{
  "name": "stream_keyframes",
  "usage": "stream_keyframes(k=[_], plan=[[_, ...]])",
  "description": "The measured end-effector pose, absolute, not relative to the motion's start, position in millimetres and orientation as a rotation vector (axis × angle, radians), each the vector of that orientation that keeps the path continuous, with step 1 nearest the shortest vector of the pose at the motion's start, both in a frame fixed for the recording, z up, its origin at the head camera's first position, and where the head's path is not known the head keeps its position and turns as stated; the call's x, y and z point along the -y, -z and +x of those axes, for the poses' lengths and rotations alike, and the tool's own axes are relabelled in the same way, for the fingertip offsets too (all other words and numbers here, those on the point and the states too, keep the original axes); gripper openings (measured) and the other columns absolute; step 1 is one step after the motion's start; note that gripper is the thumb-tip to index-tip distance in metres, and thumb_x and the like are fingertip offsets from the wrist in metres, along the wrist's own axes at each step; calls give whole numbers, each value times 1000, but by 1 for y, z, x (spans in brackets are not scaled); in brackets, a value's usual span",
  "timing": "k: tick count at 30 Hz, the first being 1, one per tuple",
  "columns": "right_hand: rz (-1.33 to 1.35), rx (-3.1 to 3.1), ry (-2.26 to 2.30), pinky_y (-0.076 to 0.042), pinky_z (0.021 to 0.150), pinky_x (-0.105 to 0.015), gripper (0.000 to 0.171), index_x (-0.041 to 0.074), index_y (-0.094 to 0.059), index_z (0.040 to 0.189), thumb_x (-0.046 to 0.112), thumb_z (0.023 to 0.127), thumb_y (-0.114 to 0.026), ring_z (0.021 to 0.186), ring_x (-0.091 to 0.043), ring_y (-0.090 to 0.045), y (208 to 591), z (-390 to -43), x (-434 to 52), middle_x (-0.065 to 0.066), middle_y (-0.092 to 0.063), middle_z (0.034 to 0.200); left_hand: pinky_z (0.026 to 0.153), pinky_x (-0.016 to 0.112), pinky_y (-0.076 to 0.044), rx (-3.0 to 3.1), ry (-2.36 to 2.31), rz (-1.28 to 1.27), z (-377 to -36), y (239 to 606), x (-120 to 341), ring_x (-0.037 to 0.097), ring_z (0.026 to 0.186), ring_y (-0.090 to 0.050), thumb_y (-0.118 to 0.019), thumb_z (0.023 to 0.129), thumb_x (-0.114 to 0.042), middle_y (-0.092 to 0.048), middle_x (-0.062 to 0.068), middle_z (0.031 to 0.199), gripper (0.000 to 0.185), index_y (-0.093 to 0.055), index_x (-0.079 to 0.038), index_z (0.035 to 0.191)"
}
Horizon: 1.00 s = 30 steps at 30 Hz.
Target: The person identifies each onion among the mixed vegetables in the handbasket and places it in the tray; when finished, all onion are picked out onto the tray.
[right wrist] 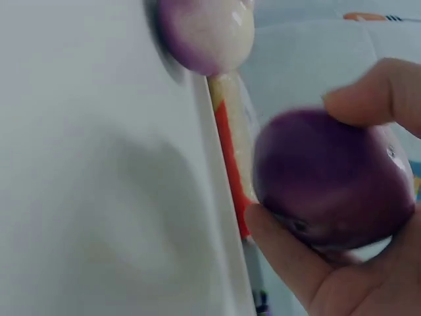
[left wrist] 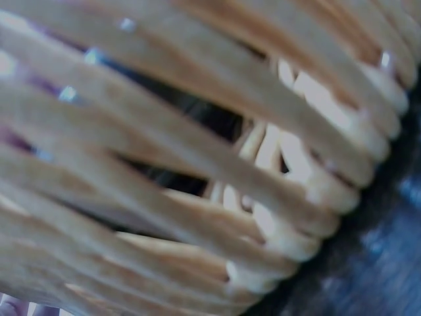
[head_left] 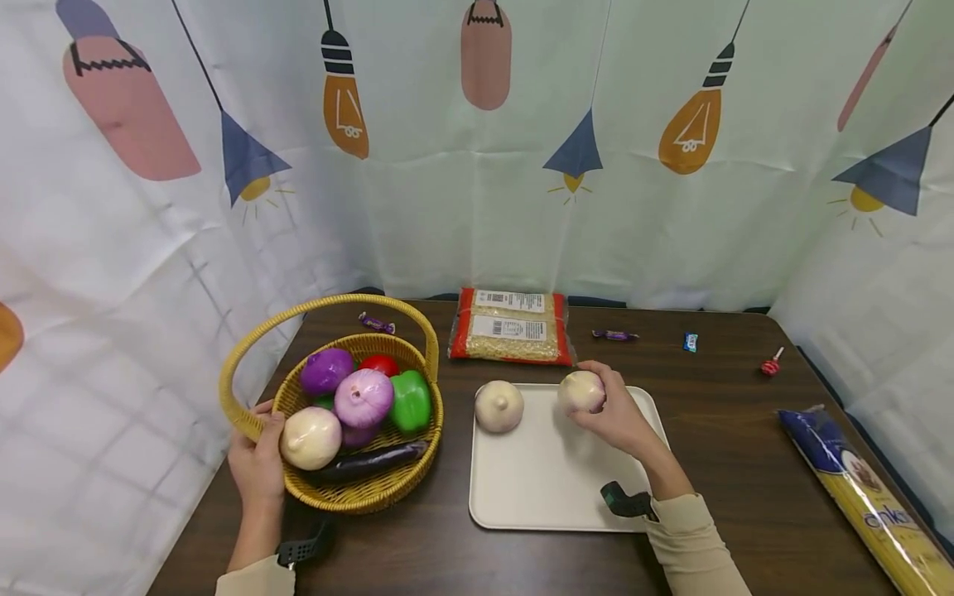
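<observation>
- Onion (head_left: 580, 391) sits in the right hand (head_left: 620, 414), fingers curled round it, at about 1 o'clock on the tray (head_left: 522, 488); the right wrist view shows it (right wrist: 332, 178) pinched between thumb and fingertips (right wrist: 368, 99), purple on its underside.
- Second onion (head_left: 498, 406) lies on the tray at about 11 o'clock, apart from the held one; the right wrist view shows it (right wrist: 207, 33) near the tray's edge (right wrist: 204, 164).
- Left hand (head_left: 257, 463) grips the basket (head_left: 358, 495) at its 9 o'clock rim, thumb over the weave; the left wrist view shows only blurred wicker (left wrist: 197, 164) close up.
- Basket stands at 9 o'clock from the tray, holding a pale onion (head_left: 310, 437), a pink onion (head_left: 363, 397), a purple one (head_left: 326, 370), a green pepper (head_left: 410, 401), a red piece (head_left: 380, 364) and an eggplant (head_left: 368, 462).
- Packet of grain (head_left: 512, 325) lies at 12 o'clock just beyond the tray.
- Wrapped sweets (head_left: 614, 335) lie at 1 o'clock; a lollipop (head_left: 771, 364) lies at 2 o'clock.
- Pasta bag (head_left: 864, 497) lies at 3 o'clock by the table (head_left: 745, 463) edge.
</observation>
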State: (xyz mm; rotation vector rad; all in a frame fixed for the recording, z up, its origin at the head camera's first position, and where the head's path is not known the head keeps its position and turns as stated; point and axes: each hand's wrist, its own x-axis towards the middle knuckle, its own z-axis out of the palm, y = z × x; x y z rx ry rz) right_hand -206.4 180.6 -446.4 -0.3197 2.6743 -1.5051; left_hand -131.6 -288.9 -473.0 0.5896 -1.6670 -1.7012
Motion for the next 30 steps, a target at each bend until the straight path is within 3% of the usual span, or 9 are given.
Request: stream_keyframes(k=[7,16,26,30], plan=[[-358,-2605,1416,-46,83,-37,77,12,-48,135,20,70,-88,105,-28,-54,466,-213,-184,-12,-57,125,83,12,-37,1679,1703,590,-132,472,289,6,99,-53,-63,92,-13,-62,-2,109,12,-62,-1,93],[-361,-2638,1325,-45,94,-52,76,9,-49,137,16,71,-87,121,-43,-50,472,-215,-186,-20,-43,133,83,12,-37,1672,1706,590,-132,473,289,6,98,-53,-63,93,-13,-62,-3,108,19,-61,4,101],[-444,-2708,1255,-44,99,-54,83,7,-41,143,8,73,-85,123,-43,-50,472,-212,-189,-21,-44,140,84,12,-37,1660,1717,584,-132,474,290,7,100,-53,-63,93,-12,-62,-3,109,11,-61,-1,90],[-455,-2685,1285,-43,99,-54,84,6,-40,144,6,73,-85,123,-44,-51,473,-212,-186,-21,-43,142,84,12,-37,1666,1709,587,-132,474,290,7,100,-53,-63,93,-13,-62,-3,109,14,-60,2,93]])
